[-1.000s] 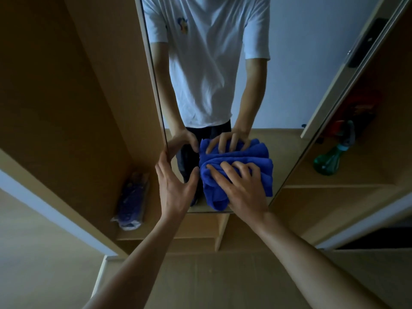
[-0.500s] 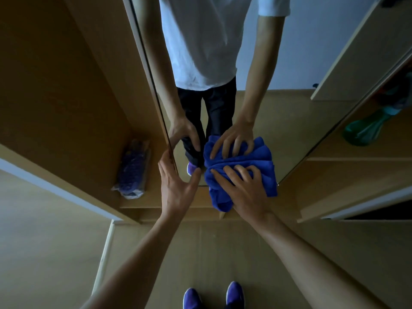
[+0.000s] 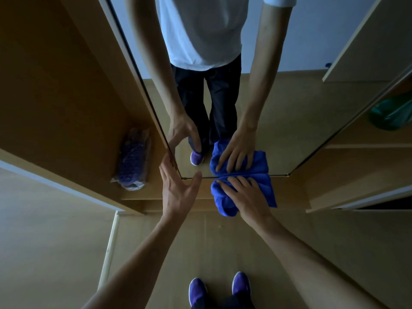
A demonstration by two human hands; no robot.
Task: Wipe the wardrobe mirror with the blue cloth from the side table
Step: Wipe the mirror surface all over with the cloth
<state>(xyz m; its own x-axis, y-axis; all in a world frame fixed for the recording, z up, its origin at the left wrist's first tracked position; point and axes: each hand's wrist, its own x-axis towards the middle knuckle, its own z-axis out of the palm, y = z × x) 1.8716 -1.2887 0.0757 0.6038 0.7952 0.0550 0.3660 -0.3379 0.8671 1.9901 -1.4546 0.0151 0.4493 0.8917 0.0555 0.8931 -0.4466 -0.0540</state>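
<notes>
The wardrobe mirror (image 3: 278, 121) stands straight ahead and reflects my arms, legs and shoes. A bunched blue cloth (image 3: 264, 195) lies against the mirror's bottom edge. My right hand (image 3: 247, 197) presses it flat to the glass with straight, spread fingers. My left hand (image 3: 178, 188) rests open at the mirror's lower left corner, fingers along the left edge and thumb on the bottom edge. The cloth's lower part hangs below the mirror frame.
A clear bag of purple items (image 3: 132, 161) lies on the low wardrobe shelf left of the mirror. A green spray bottle (image 3: 390, 114) sits on a shelf at right. My purple shoes (image 3: 219, 288) stand on the wooden floor below.
My right hand has slid the cloth down the glass to the mirror's bottom edge. My left hand followed down the left edge. The view has tilted downward, showing my shoes.
</notes>
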